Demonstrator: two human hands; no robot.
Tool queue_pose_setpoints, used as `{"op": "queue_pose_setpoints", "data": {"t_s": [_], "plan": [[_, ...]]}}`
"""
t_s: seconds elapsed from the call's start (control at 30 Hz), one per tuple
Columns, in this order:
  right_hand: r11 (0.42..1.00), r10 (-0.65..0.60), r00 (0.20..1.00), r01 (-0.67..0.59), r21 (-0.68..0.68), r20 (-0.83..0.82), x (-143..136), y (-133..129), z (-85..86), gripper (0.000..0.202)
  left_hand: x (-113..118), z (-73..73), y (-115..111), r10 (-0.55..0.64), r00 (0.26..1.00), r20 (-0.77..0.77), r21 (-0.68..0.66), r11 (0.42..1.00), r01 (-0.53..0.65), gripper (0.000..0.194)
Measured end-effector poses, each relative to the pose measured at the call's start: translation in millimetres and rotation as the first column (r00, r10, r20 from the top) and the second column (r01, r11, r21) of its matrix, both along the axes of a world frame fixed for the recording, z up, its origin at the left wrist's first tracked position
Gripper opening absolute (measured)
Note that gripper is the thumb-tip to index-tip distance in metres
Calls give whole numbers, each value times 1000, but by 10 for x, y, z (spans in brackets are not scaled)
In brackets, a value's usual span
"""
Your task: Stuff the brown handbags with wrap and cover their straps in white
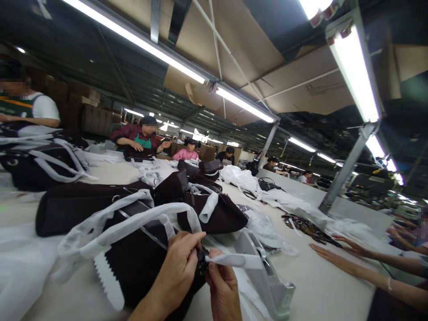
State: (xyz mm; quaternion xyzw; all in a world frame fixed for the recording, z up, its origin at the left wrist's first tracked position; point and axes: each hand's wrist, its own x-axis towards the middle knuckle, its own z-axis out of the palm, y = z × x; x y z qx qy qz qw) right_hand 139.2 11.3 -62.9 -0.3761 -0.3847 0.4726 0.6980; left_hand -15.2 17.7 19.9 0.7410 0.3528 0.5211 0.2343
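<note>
My left hand (180,265) is closed, its thumb and fingers pinching a small dark piece (202,261) beside a black bag (140,263). Closed on the same piece from the right is my right hand (223,285), its fingertips touching it. Whether the piece is a buckle or part of a strap I cannot tell. From between my hands a white strip (236,260) runs right to a grey tape dispenser (267,276). A strap wrapped in white sheeting (143,216) arches over the bag. A white piece with a jagged edge (109,278) lies against the bag's left side.
More dark bags (214,209) lie just beyond, one (40,160) at far left. Clear plastic (267,227) and a pile of dark straps (307,227) are on the right. Another person's hands (337,256) rest on the table (321,285). Co-workers sit at the back.
</note>
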Motion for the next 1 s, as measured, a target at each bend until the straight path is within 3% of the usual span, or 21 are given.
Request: {"op": "queue_pose_setpoints", "data": {"t_s": [0.13,0.47,0.77,1.0], "plan": [[1000,3,1000,-3,17,-16,-3,5,-37,33,-5,31,-19,-4,1000,-3,-17,1000,4,34],[996,-88,996,88,-15,-8,-114,-53,101,43,-21,74,-16,53,998,-29,28,998,-52,24],[997,-51,998,49,60,26,-106,-57,108,33,-131,138,-4,-25,995,-97,20,999,27,34],[987,-45,992,26,160,116,-62,-50,83,25,-264,256,13,-82,972,-220,178,976,123,33]]}}
